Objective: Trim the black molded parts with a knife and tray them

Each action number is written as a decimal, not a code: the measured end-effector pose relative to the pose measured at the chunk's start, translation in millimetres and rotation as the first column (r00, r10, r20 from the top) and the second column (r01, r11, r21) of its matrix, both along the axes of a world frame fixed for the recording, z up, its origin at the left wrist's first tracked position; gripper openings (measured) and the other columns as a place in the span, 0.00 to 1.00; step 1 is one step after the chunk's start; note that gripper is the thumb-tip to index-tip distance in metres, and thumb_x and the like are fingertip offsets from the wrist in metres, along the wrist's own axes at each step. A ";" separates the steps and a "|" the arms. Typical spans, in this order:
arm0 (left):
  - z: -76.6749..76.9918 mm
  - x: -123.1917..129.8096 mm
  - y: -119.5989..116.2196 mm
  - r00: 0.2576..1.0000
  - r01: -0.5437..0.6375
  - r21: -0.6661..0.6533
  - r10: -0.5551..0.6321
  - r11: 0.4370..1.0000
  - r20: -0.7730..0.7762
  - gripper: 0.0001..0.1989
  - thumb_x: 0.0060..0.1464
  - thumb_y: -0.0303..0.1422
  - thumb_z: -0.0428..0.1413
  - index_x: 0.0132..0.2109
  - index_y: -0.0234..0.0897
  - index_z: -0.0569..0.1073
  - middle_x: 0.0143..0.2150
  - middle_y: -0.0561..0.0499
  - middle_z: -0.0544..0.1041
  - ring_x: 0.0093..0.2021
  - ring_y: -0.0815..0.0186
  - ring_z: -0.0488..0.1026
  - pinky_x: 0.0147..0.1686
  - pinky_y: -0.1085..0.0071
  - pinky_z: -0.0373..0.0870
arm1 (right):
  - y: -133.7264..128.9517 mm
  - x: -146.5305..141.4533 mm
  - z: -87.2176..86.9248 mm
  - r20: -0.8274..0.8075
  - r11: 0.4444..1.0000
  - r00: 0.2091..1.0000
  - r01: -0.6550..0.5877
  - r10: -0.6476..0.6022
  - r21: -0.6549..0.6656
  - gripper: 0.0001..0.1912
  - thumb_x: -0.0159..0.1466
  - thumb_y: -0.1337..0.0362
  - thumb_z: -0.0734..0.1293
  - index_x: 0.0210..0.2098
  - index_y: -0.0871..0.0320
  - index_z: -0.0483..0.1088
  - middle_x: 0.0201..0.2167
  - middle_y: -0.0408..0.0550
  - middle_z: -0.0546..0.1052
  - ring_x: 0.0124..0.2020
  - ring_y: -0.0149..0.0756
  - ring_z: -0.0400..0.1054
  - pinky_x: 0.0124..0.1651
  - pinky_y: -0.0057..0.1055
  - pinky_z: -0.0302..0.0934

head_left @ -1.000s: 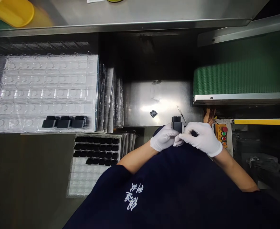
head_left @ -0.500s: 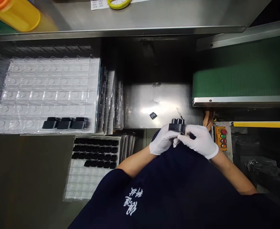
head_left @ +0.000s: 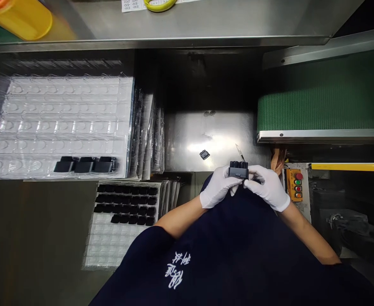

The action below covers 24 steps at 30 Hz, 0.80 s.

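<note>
Between my two white-gloved hands is a black plastic connector housing (head_left: 238,171) with a row of round tubes along its far side. My left hand (head_left: 217,187) grips its left end, fingers and thumb closed. On the right end, my right hand (head_left: 267,187) pinches it between thumb and fingers. Just beyond the part, a craft knife (head_left: 240,152) lies on the steel table (head_left: 183,140), its handle partly hidden behind the part. A small black plastic piece (head_left: 204,154) rests on the table to the left of the knife.
At left, a clear blister tray (head_left: 56,127) on a stack holds several black parts (head_left: 84,165). Below it stands another tray (head_left: 110,244) with rows of black parts. A green conveyor belt (head_left: 320,93) and a button box (head_left: 295,185) are at right; a steel shelf (head_left: 206,25) crosses the top.
The black connector housing has turned in my hands, so its flat face with a small slot now faces me. My right hand has shifted slightly along with it.
</note>
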State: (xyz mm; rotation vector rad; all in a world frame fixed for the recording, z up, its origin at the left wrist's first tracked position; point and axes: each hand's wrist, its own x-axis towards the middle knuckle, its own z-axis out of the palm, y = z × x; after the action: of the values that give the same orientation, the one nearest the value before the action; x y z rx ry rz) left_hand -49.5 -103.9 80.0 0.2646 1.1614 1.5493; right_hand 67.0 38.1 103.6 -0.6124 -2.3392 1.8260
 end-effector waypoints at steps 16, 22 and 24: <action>-1.9 -12.9 -0.6 0.608 -0.044 0.193 0.180 0.980 -0.774 0.11 0.59 0.36 0.59 0.29 0.39 0.75 0.26 0.50 0.76 0.26 0.65 0.72 0.33 0.66 0.69 | -6.7 -6.0 18.7 -0.289 0.959 0.956 0.037 0.048 0.282 0.18 0.61 0.54 0.78 0.48 0.53 0.80 0.39 0.49 0.83 0.38 0.40 0.78 0.44 0.36 0.74; 4.4 -11.8 -2.1 0.712 -0.057 0.036 0.066 0.998 -0.699 0.11 0.56 0.42 0.63 0.30 0.41 0.79 0.27 0.46 0.78 0.29 0.60 0.74 0.37 0.62 0.71 | -5.3 -6.0 19.9 -0.254 0.967 0.966 0.027 0.040 0.254 0.16 0.59 0.56 0.78 0.45 0.54 0.80 0.38 0.49 0.83 0.37 0.42 0.79 0.43 0.38 0.75; 4.9 -11.6 -2.7 0.711 -0.082 0.052 0.095 0.995 -0.697 0.10 0.55 0.41 0.64 0.30 0.41 0.80 0.28 0.46 0.80 0.29 0.60 0.74 0.37 0.63 0.71 | -5.2 -5.2 18.8 -0.246 0.971 0.968 0.020 0.041 0.237 0.15 0.59 0.56 0.78 0.43 0.54 0.79 0.37 0.50 0.83 0.37 0.43 0.79 0.44 0.39 0.75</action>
State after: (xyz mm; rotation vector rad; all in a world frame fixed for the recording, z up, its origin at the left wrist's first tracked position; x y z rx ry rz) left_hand -61.0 -106.6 84.9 0.8842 1.7697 1.5836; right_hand 61.8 32.9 122.4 -0.3189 -2.3414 1.4918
